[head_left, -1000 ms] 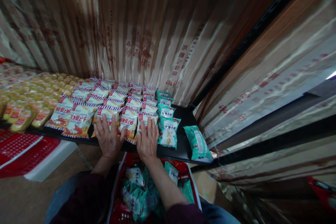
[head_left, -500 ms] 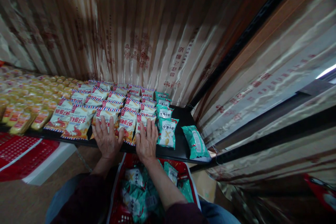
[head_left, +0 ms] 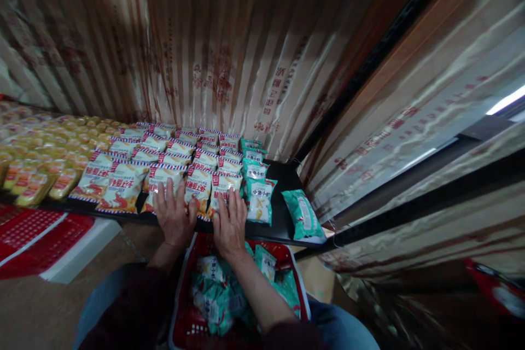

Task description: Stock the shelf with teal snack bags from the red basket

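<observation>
My left hand (head_left: 174, 217) rests with fingers stretched against the lower front of a striped-edge snack bag (head_left: 164, 175). Beside it, my right hand (head_left: 230, 225) lies flat, fingertips on the snack bag at the row's right end (head_left: 223, 181). Between them stands another snack bag (head_left: 197, 188) of the same white and orange kind. Several such bags lean in rows on a black shelf (head_left: 279, 175). To the right is a column of teal snack bags (head_left: 259, 200). Below my hands, a red basket (head_left: 186, 284) holds several more teal bags (head_left: 213, 301).
A lone teal bag (head_left: 302, 215) lies at the shelf's right end. Yellow packaged items (head_left: 65, 183) fill the left side. A red crate (head_left: 49, 240) sits below left. Behind hangs a pleated curtain (head_left: 221, 38), with a dark metal post (head_left: 324, 126) at the right.
Both hands have drawn slightly down and back, toward the bags' lower edges. The view has shifted a little. The bags keep their places.
</observation>
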`<state>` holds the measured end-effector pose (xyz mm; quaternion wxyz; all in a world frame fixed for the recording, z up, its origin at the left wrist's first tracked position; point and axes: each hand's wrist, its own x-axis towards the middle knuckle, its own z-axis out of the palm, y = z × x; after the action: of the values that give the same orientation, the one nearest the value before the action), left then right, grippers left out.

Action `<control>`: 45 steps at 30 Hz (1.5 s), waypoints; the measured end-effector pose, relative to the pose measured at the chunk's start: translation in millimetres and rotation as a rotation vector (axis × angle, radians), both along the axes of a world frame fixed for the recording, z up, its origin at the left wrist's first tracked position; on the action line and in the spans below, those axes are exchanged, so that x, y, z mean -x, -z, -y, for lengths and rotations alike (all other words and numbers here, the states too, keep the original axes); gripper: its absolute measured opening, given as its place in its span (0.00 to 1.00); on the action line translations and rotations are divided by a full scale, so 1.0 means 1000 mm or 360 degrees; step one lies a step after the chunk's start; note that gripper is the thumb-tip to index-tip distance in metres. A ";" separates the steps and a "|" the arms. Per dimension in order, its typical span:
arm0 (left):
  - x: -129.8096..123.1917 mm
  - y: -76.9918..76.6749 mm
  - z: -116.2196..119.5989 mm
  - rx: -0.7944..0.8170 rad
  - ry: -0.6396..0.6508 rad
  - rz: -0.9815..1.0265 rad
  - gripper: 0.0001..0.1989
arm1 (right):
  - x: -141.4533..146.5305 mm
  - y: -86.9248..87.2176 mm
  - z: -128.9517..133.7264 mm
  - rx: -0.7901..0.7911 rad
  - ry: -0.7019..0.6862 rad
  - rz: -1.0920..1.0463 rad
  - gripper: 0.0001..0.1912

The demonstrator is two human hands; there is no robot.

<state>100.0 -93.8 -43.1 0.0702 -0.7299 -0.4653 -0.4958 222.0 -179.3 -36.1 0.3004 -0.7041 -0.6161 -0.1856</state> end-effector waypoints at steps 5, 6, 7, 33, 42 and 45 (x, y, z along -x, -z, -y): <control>-0.013 0.005 0.032 -0.0140 0.0509 -0.0075 0.18 | 0.010 0.007 0.031 0.0029 -0.0125 0.0000 0.24; -0.016 0.006 0.040 -0.0161 0.0594 -0.0091 0.17 | 0.011 0.010 0.038 0.0014 -0.0152 -0.0007 0.24; -0.018 0.007 0.047 -0.0173 0.0676 -0.0103 0.17 | 0.012 0.013 0.045 -0.0007 -0.0171 -0.0019 0.24; -0.090 -0.018 0.107 -0.0006 0.0777 -0.0614 0.25 | -0.082 0.014 0.073 -0.0301 0.0229 -0.0671 0.26; -0.109 -0.012 0.074 -0.0164 0.0815 -0.0596 0.26 | -0.115 0.013 0.013 -0.0158 0.0311 -0.1174 0.30; -0.112 -0.010 0.069 -0.0104 0.0742 -0.0532 0.27 | -0.111 0.012 0.011 -0.0127 0.0240 -0.1183 0.29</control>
<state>211.7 -163.1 -33.0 0.0535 -0.8861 -0.2506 -0.3862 332.5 -190.2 -47.9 0.5159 -0.7546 -0.4039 0.0370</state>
